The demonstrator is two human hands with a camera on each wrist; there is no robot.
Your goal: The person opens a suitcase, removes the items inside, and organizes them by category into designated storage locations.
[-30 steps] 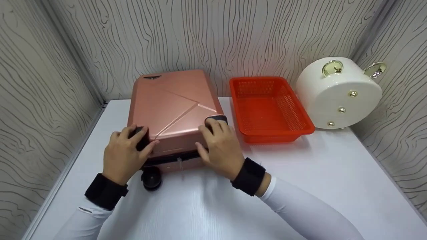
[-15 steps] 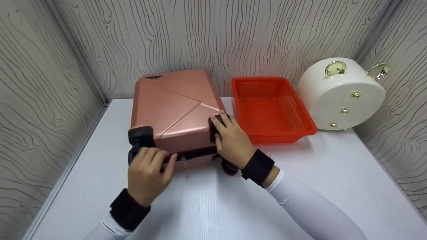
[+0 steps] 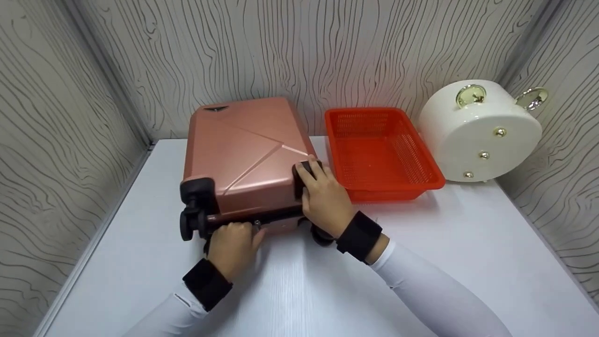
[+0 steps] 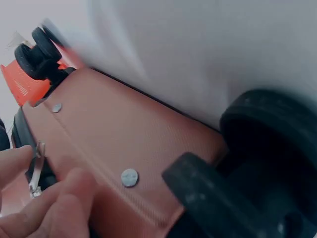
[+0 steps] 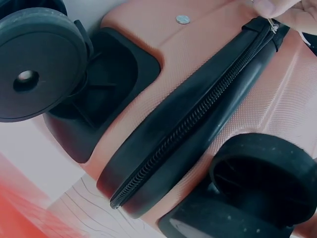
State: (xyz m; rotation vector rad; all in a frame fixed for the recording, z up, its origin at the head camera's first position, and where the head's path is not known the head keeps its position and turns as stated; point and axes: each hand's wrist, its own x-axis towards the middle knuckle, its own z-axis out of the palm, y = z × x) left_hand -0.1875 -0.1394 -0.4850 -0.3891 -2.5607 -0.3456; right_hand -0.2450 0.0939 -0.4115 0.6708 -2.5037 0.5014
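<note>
A rose-pink hard-shell suitcase [image 3: 243,145] lies flat, its black-wheeled end facing me. My left hand [image 3: 234,245] is at the middle of that end, knuckles up. In the left wrist view its fingers [image 4: 74,198] and thumb are spread around a silver zipper pull [image 4: 37,168], with a gap showing. The right wrist view shows fingertips [image 5: 270,7] right at the end of the black zipper [image 5: 198,111]. My right hand [image 3: 327,201] rests on the black near right corner, fingers extended over its top and thumb against the end face.
An orange-red plastic basket [image 3: 388,189] stands right of the suitcase. Beyond it is a round white case [image 3: 468,140] with gold handles and studs. Black caster wheels [image 3: 192,222] jut out at the suitcase's near left corner. Patterned walls [image 3: 281,51] enclose the white table [image 3: 421,262].
My left hand has left the near left corner and moved right and down to the zipper pull. My right hand has shifted slightly right and stays on its corner.
</note>
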